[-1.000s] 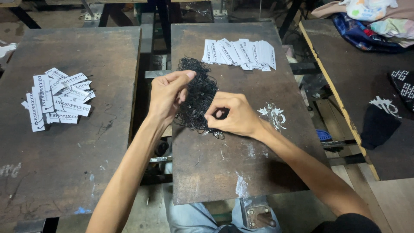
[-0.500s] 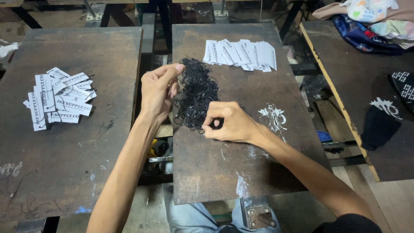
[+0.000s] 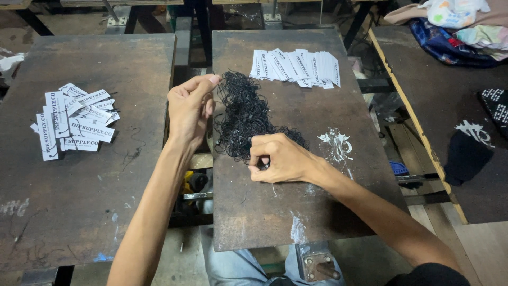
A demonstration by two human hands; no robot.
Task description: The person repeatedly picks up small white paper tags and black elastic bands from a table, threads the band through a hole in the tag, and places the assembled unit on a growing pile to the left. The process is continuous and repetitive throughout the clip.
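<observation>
White paper tags — two heaps

Middle board: dark metal by its look, matt, rough and rust-brown, with scuffs and flecks of white paint; left board has the same worn matt finish. Black cords: thin, matt, stringy, tangled in a heap. Tags and loose tags: white paper or card, smooth, flat sheen; clothes at far right are soft cloth.

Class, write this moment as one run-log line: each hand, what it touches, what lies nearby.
left hand: pinching strand of black string tangle | right hand: pressing tangle's lower edge | nearby: white tags on dark board
</observation>
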